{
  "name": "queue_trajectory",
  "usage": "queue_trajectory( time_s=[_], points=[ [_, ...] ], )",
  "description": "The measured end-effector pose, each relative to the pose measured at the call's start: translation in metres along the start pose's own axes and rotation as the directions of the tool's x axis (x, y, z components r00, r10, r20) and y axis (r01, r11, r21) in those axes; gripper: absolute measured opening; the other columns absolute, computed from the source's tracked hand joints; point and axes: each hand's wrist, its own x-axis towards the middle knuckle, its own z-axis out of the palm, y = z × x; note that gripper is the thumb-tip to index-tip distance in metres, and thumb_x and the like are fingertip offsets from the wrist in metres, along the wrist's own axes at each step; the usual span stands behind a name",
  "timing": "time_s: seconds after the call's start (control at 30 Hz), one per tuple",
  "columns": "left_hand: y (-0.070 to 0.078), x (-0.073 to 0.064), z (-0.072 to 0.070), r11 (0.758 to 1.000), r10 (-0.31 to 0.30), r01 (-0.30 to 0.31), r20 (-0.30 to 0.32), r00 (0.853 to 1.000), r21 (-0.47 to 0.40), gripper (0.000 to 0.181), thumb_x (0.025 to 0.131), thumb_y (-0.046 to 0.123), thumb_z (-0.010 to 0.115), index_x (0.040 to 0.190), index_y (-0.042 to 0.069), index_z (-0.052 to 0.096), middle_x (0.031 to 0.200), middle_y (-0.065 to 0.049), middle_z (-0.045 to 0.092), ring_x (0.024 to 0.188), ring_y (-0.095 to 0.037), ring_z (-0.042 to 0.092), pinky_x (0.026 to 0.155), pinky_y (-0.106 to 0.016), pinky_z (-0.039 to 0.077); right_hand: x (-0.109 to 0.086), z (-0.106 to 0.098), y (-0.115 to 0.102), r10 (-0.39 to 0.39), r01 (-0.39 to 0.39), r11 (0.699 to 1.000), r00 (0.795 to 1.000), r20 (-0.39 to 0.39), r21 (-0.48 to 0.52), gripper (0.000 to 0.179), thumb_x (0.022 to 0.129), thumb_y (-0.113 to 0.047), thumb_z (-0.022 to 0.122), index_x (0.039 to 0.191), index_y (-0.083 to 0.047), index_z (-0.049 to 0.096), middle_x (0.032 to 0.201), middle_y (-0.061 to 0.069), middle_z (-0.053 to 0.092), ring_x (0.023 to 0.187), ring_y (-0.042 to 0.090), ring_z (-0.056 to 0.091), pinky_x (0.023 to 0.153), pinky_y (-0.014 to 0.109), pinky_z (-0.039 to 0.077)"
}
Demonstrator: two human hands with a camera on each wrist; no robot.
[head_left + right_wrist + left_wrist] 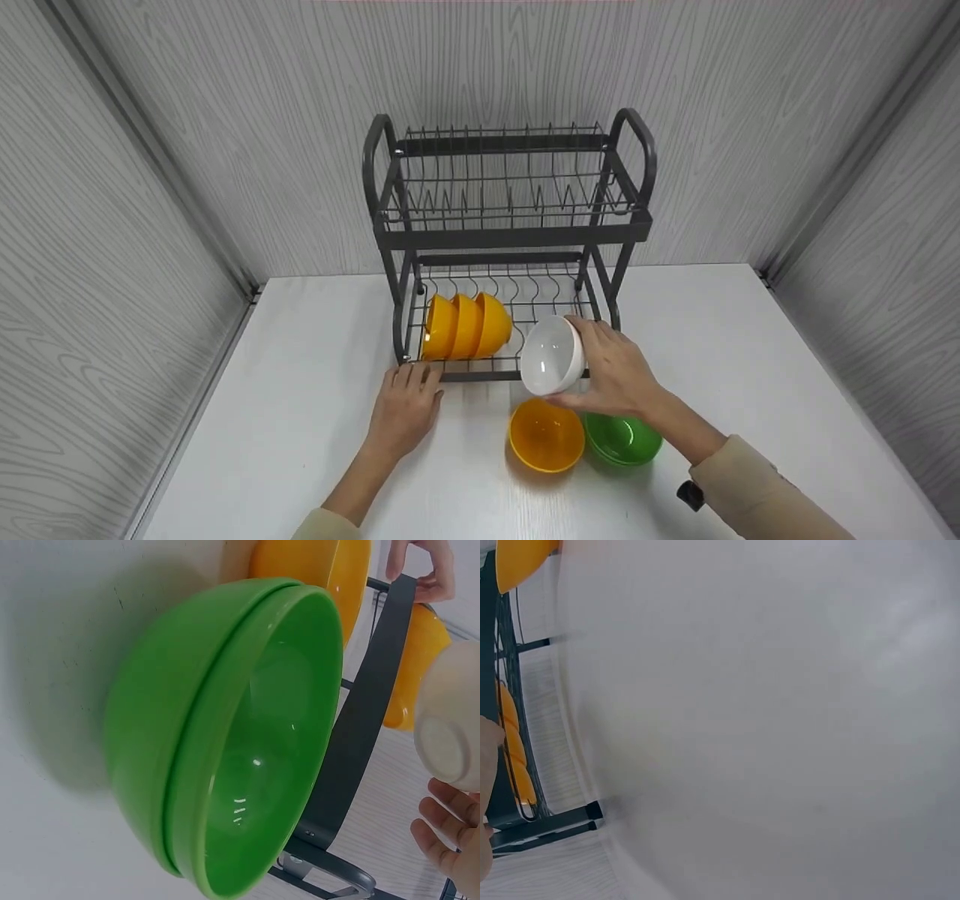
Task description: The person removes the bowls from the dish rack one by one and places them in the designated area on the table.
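Note:
My right hand (pixel 615 371) grips a white bowl (pixel 553 356) by its rim and side, fingers at the top and thumb below. The bowl is tilted on its side, its inside facing left, over the front of the dark dish rack (pixel 514 238). With my left hand (pixel 405 409) I hold the front rail of the rack's lower tier at the left corner. Three orange bowls (pixel 466 326) stand on edge, nested in a row, on the left of that tier. In the right wrist view, the white bowl's base (pixel 442 750) shows beside my fingers.
In front of the rack, an orange bowl (pixel 546 436) sits upright on the white table (pixel 300 420). Right beside it are stacked green bowls (pixel 624 439), below my right forearm. A wire upper tier (pixel 510 180) rises over the lower one. Grey wood-grain panels (pixel 247 112) enclose the table.

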Motion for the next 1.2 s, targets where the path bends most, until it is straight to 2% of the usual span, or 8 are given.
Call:
queue_trajectory(
  time_s=[0.2, 0.47, 0.77, 1.0, 1.2],
  points=[
    [0.001, -0.004, -0.001, 1.0, 0.012, -0.012, -0.038, 0.999, -0.005, 0.041, 0.084, 0.024, 0.088, 0.118, 0.009, 0.071, 0.112, -0.009, 0.068, 0.103, -0.027, 0.063, 0.089, -0.042, 0.058, -0.003, 0.003, -0.001, -0.003, 0.003, 1.0, 1.0, 0.009, 0.011, 0.116, 0.068, -0.074, 0.082, 0.153, -0.006, 0.041, 0.139, 0.014, 0.066, 0.117, 0.032, 0.067, 0.097, 0.053, 0.061],
    [0.006, -0.005, -0.008, 0.999, -0.006, 0.003, -0.058, 0.998, -0.051, 0.038, 0.084, 0.028, 0.088, 0.112, 0.012, 0.07, 0.106, -0.008, 0.067, 0.101, -0.027, 0.063, 0.089, -0.04, 0.057, -0.006, 0.005, -0.005, 0.002, -0.002, 0.999, 1.0, 0.015, 0.042, 0.115, 0.068, -0.074, 0.082, 0.153, -0.008, 0.041, 0.141, 0.013, 0.065, 0.117, 0.03, 0.066, 0.096, 0.052, 0.061],
    [0.017, 0.0, -0.023, 0.997, 0.0, -0.006, -0.085, 0.996, -0.078, 0.037, 0.084, 0.032, 0.087, 0.11, 0.013, 0.07, 0.104, -0.005, 0.065, 0.1, -0.023, 0.059, 0.09, -0.036, 0.055, -0.007, 0.006, -0.013, -0.001, 0.0, 0.998, 1.0, 0.015, 0.065, 0.116, 0.067, -0.078, 0.08, 0.153, -0.008, 0.042, 0.138, 0.009, 0.066, 0.118, 0.025, 0.065, 0.094, 0.047, 0.062],
    [0.027, 0.005, -0.034, 0.991, 0.008, -0.02, -0.089, 0.996, -0.132, 0.037, 0.083, 0.037, 0.088, 0.109, 0.016, 0.072, 0.104, -0.002, 0.065, 0.1, -0.02, 0.058, 0.09, -0.034, 0.053, -0.008, 0.006, -0.019, -0.021, 0.021, 0.998, 1.0, 0.001, 0.061, 0.115, 0.066, -0.075, 0.083, 0.152, -0.009, 0.042, 0.137, 0.008, 0.067, 0.115, 0.025, 0.065, 0.095, 0.047, 0.062],
    [0.035, 0.009, -0.04, 0.982, 0.044, -0.063, -0.108, 0.993, -0.18, 0.036, 0.084, 0.038, 0.087, 0.109, 0.018, 0.071, 0.103, 0.002, 0.065, 0.099, -0.018, 0.059, 0.088, -0.032, 0.053, -0.008, 0.007, -0.025, -0.026, 0.026, 0.997, 1.0, 0.006, 0.073, 0.116, 0.067, -0.077, 0.082, 0.153, -0.01, 0.042, 0.137, 0.007, 0.067, 0.116, 0.024, 0.066, 0.098, 0.047, 0.061]
  ],
)
